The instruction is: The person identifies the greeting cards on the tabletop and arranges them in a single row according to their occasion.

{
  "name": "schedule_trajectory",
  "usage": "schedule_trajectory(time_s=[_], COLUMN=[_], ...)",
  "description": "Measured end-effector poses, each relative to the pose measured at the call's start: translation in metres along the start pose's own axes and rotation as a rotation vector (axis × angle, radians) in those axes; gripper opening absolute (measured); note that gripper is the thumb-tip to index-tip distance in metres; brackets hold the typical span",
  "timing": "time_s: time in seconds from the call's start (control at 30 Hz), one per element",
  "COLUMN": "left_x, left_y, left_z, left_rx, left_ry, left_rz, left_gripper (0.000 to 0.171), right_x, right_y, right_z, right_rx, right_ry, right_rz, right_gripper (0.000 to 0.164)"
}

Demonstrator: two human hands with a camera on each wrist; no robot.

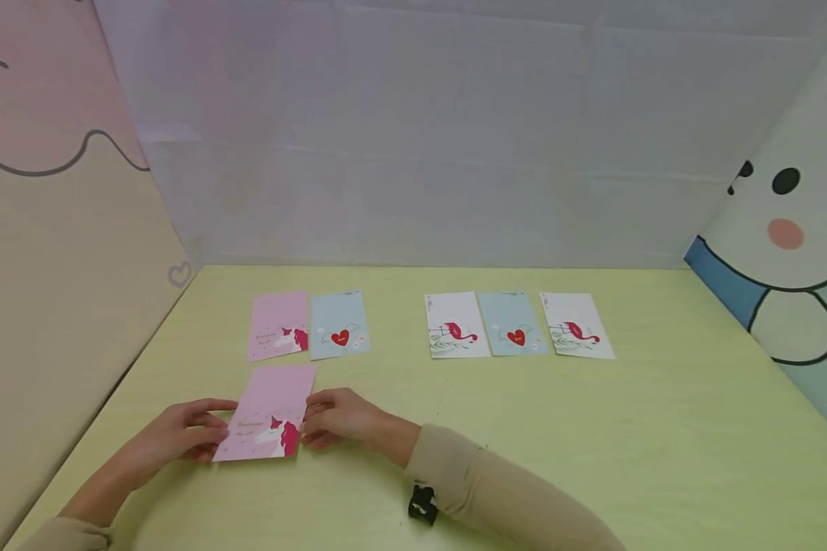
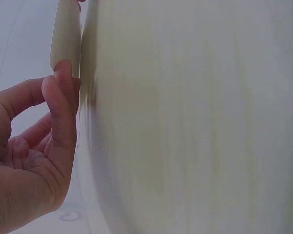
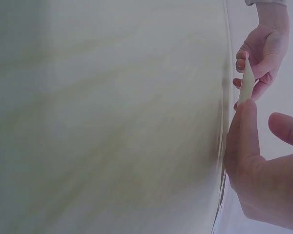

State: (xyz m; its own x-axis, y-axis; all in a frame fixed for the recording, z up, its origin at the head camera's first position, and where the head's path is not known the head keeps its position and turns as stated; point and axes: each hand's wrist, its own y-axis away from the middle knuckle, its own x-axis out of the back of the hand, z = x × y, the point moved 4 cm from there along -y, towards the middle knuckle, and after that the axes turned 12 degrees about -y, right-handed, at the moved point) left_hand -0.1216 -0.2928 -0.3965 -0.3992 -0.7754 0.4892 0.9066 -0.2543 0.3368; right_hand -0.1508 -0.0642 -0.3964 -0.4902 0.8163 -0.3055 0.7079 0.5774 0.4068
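One pink unicorn card [image 1: 269,394], located in front of its matching card [image 1: 272,317] at the worktop [image 1: 661,428]'s left, is gripped at opposite side edges by the left hand [image 1: 179,432] and right hand [image 1: 348,417], best guided evenly, with light fingertip pressure, so that corners are left unbent
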Motion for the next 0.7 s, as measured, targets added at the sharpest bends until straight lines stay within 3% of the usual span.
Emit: schedule_trajectory(time_s=[0.7], left_x=[0.0063], left_y=[0.0047], left_z=[-0.0066], left_rx=[-0.013], left_ry=[-0.033], left_rz=[-0.027], left_gripper=[0.058], right_x=[-0.0087], right_y=[-0.0095], right_z=[0.0041], right_rx=[-0.06], right_ry=[0.019], right_rz=[0.051], right_gripper=[0.038])
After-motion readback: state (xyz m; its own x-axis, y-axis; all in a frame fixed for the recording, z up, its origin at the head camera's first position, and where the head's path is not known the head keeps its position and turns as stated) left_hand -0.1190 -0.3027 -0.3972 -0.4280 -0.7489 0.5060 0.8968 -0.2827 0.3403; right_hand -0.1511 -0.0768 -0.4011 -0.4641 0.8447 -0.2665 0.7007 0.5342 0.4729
